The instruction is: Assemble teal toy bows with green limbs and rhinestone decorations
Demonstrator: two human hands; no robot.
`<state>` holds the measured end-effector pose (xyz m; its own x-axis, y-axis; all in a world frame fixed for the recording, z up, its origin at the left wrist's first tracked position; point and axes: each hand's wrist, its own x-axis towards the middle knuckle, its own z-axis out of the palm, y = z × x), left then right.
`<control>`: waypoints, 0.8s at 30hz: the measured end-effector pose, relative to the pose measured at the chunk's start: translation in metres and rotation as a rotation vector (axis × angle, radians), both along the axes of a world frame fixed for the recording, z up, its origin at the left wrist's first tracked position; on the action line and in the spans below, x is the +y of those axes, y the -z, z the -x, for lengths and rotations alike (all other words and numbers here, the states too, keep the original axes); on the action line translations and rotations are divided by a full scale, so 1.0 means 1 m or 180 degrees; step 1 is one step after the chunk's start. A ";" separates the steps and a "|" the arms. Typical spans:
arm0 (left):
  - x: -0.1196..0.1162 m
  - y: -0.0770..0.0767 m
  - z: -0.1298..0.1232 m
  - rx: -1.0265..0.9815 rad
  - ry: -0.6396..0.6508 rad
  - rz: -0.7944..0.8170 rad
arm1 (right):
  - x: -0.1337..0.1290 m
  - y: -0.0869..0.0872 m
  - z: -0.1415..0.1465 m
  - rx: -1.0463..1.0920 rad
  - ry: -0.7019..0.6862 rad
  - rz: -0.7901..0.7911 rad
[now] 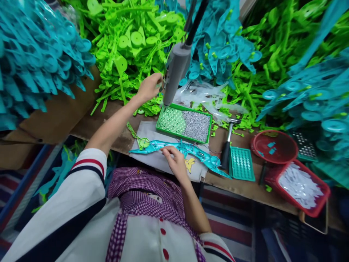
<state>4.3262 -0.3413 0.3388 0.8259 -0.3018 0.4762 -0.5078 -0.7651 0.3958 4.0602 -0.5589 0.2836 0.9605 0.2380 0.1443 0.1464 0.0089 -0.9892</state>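
Observation:
My left hand (pixel 149 87) is closed at the side of a grey electric screwdriver (pixel 176 71), its fingertips partly hidden. The screwdriver hangs tilted, its tip over the left part of a green tray (pixel 170 122) of small metal screws. Below the tray, a long teal plastic part (pixel 201 154) lies on a pale cloth (pixel 141 131). A bright green piece (pixel 143 143) sits at the teal part's left end. My right hand (pixel 176 162) is over the middle of the teal part, thumb and finger pinched; anything between them is too small to make out.
A hammer (pixel 227 147), a teal perforated tray (pixel 242 163), a red bowl (pixel 275 145) and a red basket (pixel 324 198) of white pieces are at the right. Green parts (pixel 133 40) and teal parts (pixel 40 51) are heaped behind and left. Clear plastic (pixel 201 94) lies behind the screw tray.

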 end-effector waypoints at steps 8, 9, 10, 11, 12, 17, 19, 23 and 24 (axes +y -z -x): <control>0.027 -0.028 0.138 -0.0018 -0.0790 0.1664 | 0.015 0.008 0.001 -0.0058 -0.0115 0.0280; 0.031 -0.027 0.163 -0.0019 -0.0886 0.1895 | 0.017 0.004 -0.002 -0.0085 -0.0072 0.0324; 0.036 -0.026 0.186 -0.0034 -0.0952 0.2120 | 0.020 -0.002 -0.008 -0.0107 -0.0053 0.0346; 0.041 -0.023 0.208 -0.0056 -0.0997 0.2337 | 0.025 -0.010 -0.015 -0.0135 -0.0048 0.0348; 0.046 -0.019 0.228 -0.0071 -0.1052 0.2544 | 0.032 -0.019 -0.024 -0.0180 -0.0056 0.0330; 0.061 0.010 0.290 0.0108 -0.1899 0.3055 | 0.071 -0.048 -0.068 -0.0583 -0.0117 0.0196; 0.060 0.021 0.301 0.0257 -0.2123 0.3181 | 0.076 -0.038 -0.070 -0.0639 -0.0183 0.0397; 0.051 0.034 0.306 0.0629 -0.2198 0.3651 | 0.070 0.001 -0.051 -0.0640 -0.0096 0.1196; 0.048 0.035 0.304 0.0832 -0.2179 0.3779 | 0.069 0.009 -0.046 -0.0702 -0.0031 0.1388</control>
<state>4.0221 -0.2932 0.3034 0.7472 0.6640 -0.0291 0.0146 0.0274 0.9995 4.1063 -0.4900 0.2745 0.9157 0.3304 0.2289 0.3548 -0.3968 -0.8465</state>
